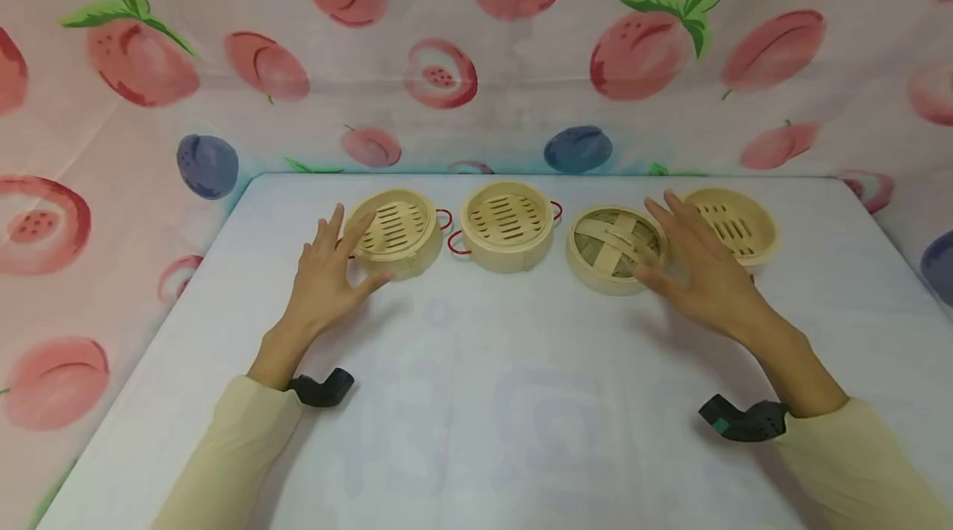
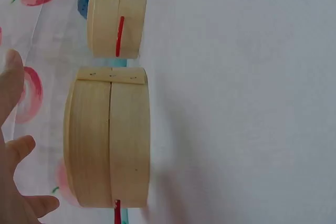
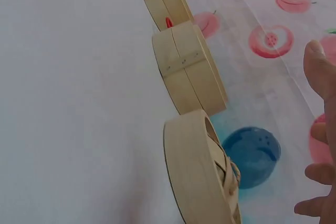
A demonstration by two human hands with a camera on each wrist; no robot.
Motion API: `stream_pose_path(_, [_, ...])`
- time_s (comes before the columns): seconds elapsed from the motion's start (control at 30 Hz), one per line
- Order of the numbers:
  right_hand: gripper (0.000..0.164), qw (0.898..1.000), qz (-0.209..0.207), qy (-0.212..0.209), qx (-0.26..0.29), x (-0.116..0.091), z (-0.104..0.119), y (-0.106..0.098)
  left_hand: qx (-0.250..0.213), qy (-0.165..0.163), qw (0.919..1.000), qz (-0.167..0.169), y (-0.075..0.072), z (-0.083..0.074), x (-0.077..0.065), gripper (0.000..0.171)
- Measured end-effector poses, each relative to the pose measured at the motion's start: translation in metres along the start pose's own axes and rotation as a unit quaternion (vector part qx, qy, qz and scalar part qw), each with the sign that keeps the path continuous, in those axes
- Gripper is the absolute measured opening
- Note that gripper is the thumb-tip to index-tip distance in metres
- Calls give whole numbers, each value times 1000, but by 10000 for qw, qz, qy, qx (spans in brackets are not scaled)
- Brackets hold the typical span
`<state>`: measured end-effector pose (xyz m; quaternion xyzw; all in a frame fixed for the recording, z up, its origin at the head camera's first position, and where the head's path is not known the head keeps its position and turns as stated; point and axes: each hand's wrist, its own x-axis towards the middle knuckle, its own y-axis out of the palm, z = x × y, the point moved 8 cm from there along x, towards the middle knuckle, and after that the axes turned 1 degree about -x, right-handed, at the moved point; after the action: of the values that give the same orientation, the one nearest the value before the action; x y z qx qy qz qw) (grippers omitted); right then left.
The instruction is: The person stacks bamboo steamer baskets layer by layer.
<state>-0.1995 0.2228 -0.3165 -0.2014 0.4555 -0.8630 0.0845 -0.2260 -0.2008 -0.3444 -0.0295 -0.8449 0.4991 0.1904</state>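
Observation:
My left hand (image 1: 320,286), fingers spread, hovers at the near left side of a round bamboo steamer basket (image 1: 420,253) with a slatted base and red loop handles. Its fingers overlap that basket's rim in the head view. A second steamer basket (image 1: 508,255) with red handles sits just to the right. Over on the right, my right hand (image 1: 703,278) is spread too, with nothing held. It is between a woven bamboo steamer lid (image 1: 596,257) and a shallower slatted basket (image 1: 763,236), which it partly covers. In the right wrist view the lid (image 3: 191,171) shows from its side.
The baskets and lid stand in a row along the back of a white-covered table (image 1: 476,398). Behind them hangs a fruit-print cloth (image 1: 521,100), which also runs down the left side. A dark wrist camera (image 1: 323,388) sits at each cuff.

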Motion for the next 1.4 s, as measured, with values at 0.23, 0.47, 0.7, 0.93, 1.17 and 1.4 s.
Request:
stream_pose_path(0.23, [76,9989,-193,-294,317,7,9,12,-411,-327,9986,89,8,11,3,76])
stream_pose_path(0.47, [72,9952,-359,-776,475,16,22,29,-1335,-835,9875,-51,15,30,5,76])
stream_pose_path(0.7, [67,9920,-276,-848,895,25,37,47,-1873,-965,9767,-422,15,38,6,60])
stream_pose_path(0.93, [66,9891,-216,-954,1097,31,54,59,-2051,-961,9725,-543,16,40,10,43])
stream_pose_path(1.17, [69,9871,-160,-1064,1183,36,73,71,-2461,-1001,9600,-885,14,43,6,33])
stream_pose_path(1.4, [67,9823,-185,-1218,1407,41,85,80,-2871,-1003,9456,-1154,11,45,2,35])
